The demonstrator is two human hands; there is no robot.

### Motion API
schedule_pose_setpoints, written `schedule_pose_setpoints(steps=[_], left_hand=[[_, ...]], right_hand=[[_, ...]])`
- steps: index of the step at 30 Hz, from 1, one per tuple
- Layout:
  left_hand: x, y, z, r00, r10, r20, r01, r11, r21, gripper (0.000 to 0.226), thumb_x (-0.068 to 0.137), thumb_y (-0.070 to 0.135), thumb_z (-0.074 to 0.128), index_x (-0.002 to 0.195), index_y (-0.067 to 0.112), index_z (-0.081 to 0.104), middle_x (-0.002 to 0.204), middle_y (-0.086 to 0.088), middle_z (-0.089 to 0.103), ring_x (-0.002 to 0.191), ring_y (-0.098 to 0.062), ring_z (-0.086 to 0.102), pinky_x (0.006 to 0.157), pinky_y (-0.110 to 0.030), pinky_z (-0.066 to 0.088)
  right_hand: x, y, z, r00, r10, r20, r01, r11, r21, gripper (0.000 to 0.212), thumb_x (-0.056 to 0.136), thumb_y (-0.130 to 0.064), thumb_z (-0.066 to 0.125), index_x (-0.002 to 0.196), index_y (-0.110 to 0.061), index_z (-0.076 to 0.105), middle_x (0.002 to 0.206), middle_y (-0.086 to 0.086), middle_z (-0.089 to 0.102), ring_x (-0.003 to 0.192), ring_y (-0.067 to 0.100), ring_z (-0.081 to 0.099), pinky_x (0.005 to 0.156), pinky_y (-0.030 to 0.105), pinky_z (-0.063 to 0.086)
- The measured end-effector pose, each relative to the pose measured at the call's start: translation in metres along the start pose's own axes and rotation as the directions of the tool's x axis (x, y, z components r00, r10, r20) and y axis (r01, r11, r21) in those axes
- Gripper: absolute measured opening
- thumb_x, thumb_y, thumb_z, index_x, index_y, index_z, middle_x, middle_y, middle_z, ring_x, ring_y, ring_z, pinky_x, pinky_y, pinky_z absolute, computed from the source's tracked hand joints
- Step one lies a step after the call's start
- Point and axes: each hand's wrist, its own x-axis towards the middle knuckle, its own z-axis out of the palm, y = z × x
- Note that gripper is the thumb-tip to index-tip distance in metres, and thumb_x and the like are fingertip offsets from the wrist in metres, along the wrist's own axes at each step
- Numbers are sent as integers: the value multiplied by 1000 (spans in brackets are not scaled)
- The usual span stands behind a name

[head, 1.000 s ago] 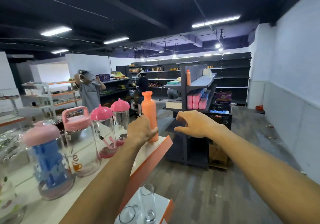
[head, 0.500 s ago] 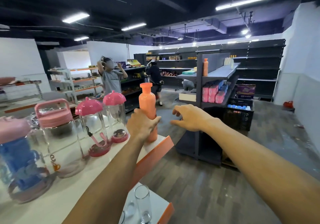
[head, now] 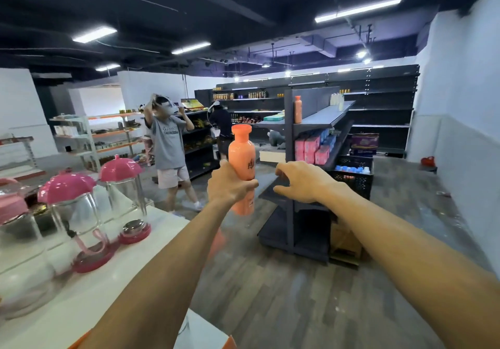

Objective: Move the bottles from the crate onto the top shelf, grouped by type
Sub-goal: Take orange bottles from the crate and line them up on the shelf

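The left hand (head: pixel 230 186) grasps an orange bottle (head: pixel 241 156) with a flat cap and dark lettering, held upright in the air beyond the white shelf (head: pixel 113 273). The right hand (head: pixel 300 181) is released, fingers loosely curved, just beside it.

The left forearm (head: pixel 162 273) and right forearm (head: pixel 400 243) are bare along all that shows, slim and smooth. The left grip (head: pixel 230 186) and right grip (head: pixel 303 182) are bare too.

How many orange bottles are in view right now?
2. One orange bottle is gripped by the left hand; a second orange bottle stands on the dark rack's top shelf. More may be hidden in the crate.
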Motion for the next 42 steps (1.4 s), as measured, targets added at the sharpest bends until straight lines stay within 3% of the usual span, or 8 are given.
schedule_pose_setpoints(steps=[4,8,15,22,26,32,37,42], left_hand=[[-2,45,50,992,66,111,-57,994,-89,61,63,42,83,108,11,56,101,-5,66,92,-24,65,81,-39,56],[-6,88,104,970,121,212,-76,975,-208,48,64,32,85,103,14,65,100,-3,70,89,-19,66,78,-36,58],[-16,165,184,912,247,328,-146,942,-304,47,63,37,87,100,23,61,89,7,63,83,-14,61,72,-31,51],[7,206,251,825,378,420,-217,898,-382,42,60,35,89,93,26,65,81,13,64,73,-1,59,65,-23,48],[37,214,293,778,429,459,-231,875,-426,40,61,32,87,95,24,67,87,10,68,79,-6,63,68,-26,50],[108,223,351,697,507,508,-252,835,-489,36,65,27,85,95,21,68,91,8,70,84,-7,66,62,-18,47],[159,234,415,645,527,554,-249,830,-499,41,65,25,86,101,19,67,94,6,70,88,-11,66,66,-21,50],[176,250,493,578,520,629,-226,842,-489,40,65,28,87,101,21,69,92,7,71,87,-10,67,82,-32,57]], right_hand=[[-27,58,-7,993,120,-10,-120,993,-15,46,91,-45,62,129,-20,52,124,3,62,110,27,60,90,44,52],[-59,121,-15,964,262,-39,-262,965,16,44,92,-41,63,127,-16,54,122,5,63,109,26,62,92,44,53],[-102,215,-24,888,454,-71,-456,890,-7,37,90,-39,64,117,-15,58,113,5,66,98,24,64,86,42,57],[-95,277,-13,846,525,-87,-526,850,17,37,90,-39,66,120,-19,57,114,2,67,97,19,64,85,39,58],[-68,312,1,827,555,-90,-557,831,2,36,92,-37,66,120,-16,58,115,4,66,96,19,64,82,31,56],[-3,363,19,820,566,-79,-571,817,-74,39,93,-39,64,123,-16,56,116,3,64,98,19,63,75,27,48],[32,415,44,801,596,-55,-596,789,-150,37,92,-41,65,118,-16,56,111,4,63,91,20,61,74,29,49],[37,481,73,754,656,-22,-650,742,-164,42,91,-44,64,120,-15,55,116,6,63,100,26,62,84,38,53]])
